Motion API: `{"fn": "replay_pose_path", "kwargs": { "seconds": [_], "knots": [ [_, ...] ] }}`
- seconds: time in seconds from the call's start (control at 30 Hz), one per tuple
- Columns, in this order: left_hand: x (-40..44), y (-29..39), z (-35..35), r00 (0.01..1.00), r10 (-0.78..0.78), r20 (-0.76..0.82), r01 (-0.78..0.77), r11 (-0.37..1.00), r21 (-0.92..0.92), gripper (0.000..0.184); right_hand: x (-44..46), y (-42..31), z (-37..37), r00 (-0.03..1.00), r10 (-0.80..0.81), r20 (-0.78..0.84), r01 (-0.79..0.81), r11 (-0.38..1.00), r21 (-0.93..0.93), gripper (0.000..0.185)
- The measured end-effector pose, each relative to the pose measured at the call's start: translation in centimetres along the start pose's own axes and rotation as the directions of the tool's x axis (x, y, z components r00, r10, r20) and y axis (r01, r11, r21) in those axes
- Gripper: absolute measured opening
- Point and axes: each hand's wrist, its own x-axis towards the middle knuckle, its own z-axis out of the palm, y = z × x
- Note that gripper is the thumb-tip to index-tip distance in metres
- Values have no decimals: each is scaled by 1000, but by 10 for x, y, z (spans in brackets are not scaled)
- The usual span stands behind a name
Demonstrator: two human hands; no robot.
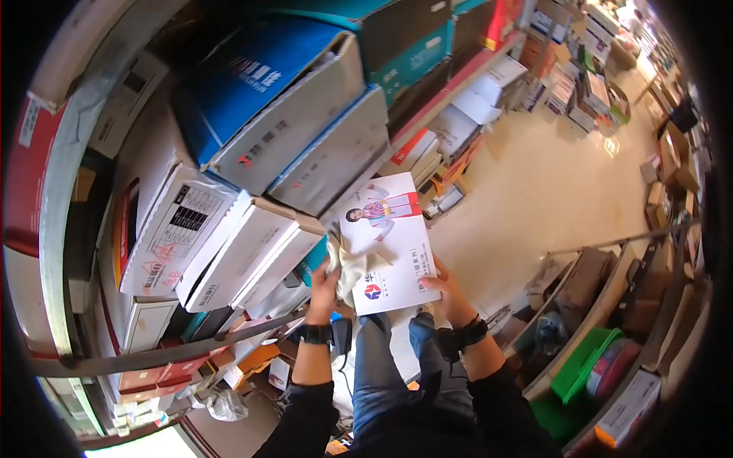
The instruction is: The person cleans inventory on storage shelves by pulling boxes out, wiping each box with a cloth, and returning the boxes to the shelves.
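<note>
A flat white box (393, 252) with a printed figure, a red band and a red-and-blue logo is held up in front of my legs. My right hand (449, 290) grips its lower right edge, thumb on the printed face. At its left side my left hand (324, 286) is closed on a crumpled cream cloth (349, 267), which lies against the box's left part. The fingers of my left hand are partly hidden by the cloth.
Stacked cartons, among them a blue box (267, 76), fill the shelf on the left. A metal rail (168, 356) crosses below them. At the lower right a shelf holds a green basket (584, 366). More cartons (588, 99) stand on the floor farther up the aisle.
</note>
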Motion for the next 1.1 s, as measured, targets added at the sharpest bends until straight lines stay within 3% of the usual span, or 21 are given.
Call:
{"fn": "replay_pose_path", "kwargs": {
  "seconds": [0.13, 0.23, 0.27, 0.33, 0.37, 0.4, 0.47, 0.57, 0.6, 0.67, 0.73, 0.77, 0.8, 0.87, 0.9, 0.93, 0.97, 1.0, 1.07, 1.1],
  "knots": [
    [-46, -7, 6, 994, -52, -101, 37, 989, -144, 27, 5, -1, 10, 1000, -25, -15, 23, 993, -112, 75],
    [-64, -21, 1, 984, -10, -176, -9, 994, -108, 28, 4, 0, 13, 1000, 1, -20, -4, 988, -154, 76],
    [-66, -12, -1, 988, -52, -145, 41, 996, -81, 29, 5, 1, 12, 1000, -4, 14, 6, 986, -164, 77],
    [-58, -8, -5, 986, -6, -166, -1, 999, -44, 30, 5, 4, 12, 999, 4, 53, 5, 985, -172, 77],
    [-53, 0, -3, 982, -18, -188, -5, 993, -121, 32, 4, 5, 13, 998, 7, 67, 5, 983, -181, 78],
    [-44, 3, -5, 980, 53, -191, -62, 997, -43, 32, 4, 7, 13, 997, 10, 83, 6, 982, -190, 78],
    [-30, 16, -5, 985, 69, -161, -89, 988, -123, 29, 4, 10, 13, 995, 35, 92, -18, 984, -178, 78],
    [-36, 14, -11, 988, 86, -126, -98, 991, -96, 25, 9, 10, 15, 993, 38, 108, -20, 986, -167, 78],
    [-46, 6, -13, 979, 14, -203, -33, 995, -90, 23, 9, 9, 17, 994, 25, 107, -7, 986, -168, 78],
    [-69, -2, -18, 982, 5, -191, -14, 999, -46, 23, 11, 9, 23, 993, 29, 111, -5, 977, -211, 77],
    [-98, -14, -28, 962, -96, -255, 107, 994, 26, 22, 12, 15, 31, 994, 27, 110, 2, 967, -254, 77],
    [-111, -18, -33, 951, -139, -276, 128, 990, -56, 21, 11, 20, 37, 994, 27, 106, 10, 943, -332, 78],
    [-126, -8, -35, 905, -292, -310, 280, 956, -86, 21, 11, 25, 45, 994, 26, 104, 19, 913, -408, 79],
    [-155, -12, -46, 844, -299, -445, 279, 954, -113, 21, 15, 47, 54, 990, -25, 136, 79, 912, -404, 78],
    [-172, -20, -56, 867, -54, -496, 180, 961, 208, 20, 18, 56, 62, 990, -5, 142, 62, 915, -398, 77],
    [-182, -26, -64, 865, 195, -461, 81, 855, 513, 20, 22, 64, 69, 989, 13, 148, 46, 919, -392, 77],
    [-179, 1, -51, 844, 38, -535, 166, 930, 327, 19, 28, 72, 77, 990, 52, 133, 7, 912, -411, 77],
    [-178, 18, -44, 861, 33, -507, 154, 934, 322, 18, 35, 79, 83, 989, 90, 117, -32, 903, -428, 77],
    [-176, 23, -49, 821, -102, -562, 123, 992, -1, 18, 55, 98, 93, 987, 62, 148, 13, 890, -456, 76],
    [-175, 24, -50, 824, -99, -558, 125, 992, 8, 18, 66, 107, 98, 993, 60, 101, -14, 911, -412, 75]
  ]
}}
